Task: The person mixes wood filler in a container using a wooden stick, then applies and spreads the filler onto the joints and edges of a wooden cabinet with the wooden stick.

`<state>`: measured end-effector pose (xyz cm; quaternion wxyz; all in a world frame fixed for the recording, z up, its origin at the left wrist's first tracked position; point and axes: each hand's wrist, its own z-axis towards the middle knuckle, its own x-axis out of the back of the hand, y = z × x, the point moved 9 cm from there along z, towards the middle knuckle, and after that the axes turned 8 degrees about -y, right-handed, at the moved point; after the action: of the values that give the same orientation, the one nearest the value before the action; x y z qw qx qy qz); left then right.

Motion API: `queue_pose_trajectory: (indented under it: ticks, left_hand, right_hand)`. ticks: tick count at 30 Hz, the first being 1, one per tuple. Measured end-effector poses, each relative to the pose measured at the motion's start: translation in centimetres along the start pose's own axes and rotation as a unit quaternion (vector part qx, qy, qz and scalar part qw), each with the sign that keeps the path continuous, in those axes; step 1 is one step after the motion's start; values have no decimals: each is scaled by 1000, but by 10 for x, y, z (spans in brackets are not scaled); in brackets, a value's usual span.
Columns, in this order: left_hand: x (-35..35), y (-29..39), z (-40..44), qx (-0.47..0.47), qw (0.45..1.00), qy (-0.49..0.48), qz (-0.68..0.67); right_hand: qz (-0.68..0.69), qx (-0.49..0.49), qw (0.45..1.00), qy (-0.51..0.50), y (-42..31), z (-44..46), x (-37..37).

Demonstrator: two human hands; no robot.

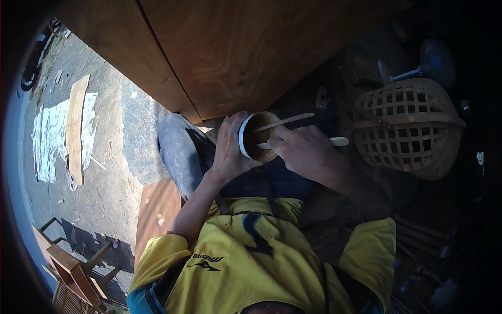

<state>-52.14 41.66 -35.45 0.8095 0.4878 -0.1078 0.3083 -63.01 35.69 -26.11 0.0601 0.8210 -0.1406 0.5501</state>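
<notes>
My left hand (pixel 228 145) is wrapped round the side of a round tub (pixel 242 137) with a pale rim, tilted so that its open mouth shows. Brown material coats the inside of the tub. My right hand (pixel 303 149) is closed on a flat, pale stick (pixel 340 141); one end lies in the tub's mouth and the other pokes out to the right of my hand. A second, thin wooden stick (pixel 295 119) leans out over the rim, just above my right fingers. Whether those fingers touch it I cannot tell.
Large wooden panels (pixel 209 52) stand right in front of me. To the right is a plastic basket (pixel 408 125) with a fan (pixel 436 63) behind it. On the ground at left lie a plank (pixel 77 128) and pale sheeting (pixel 49 138). Wooden furniture (pixel 70 267) stands lower left.
</notes>
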Motion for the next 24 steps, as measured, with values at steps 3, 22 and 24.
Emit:
queue_pose_trajectory:
  ticks: [3, 22, 24]
  left_hand:
    - [-1, 0, -2, -16, 1000, 7, 4]
    - [-6, -18, -1, 36, 998, -39, -33]
    - [-5, -22, 1, 42, 998, -36, -24]
  right_hand:
    - [99, 13, 995, -5, 13, -2, 5]
    - [195, -32, 976, 97, 45, -30, 12]
    - [258, -33, 959, 115, 58, -35, 7]
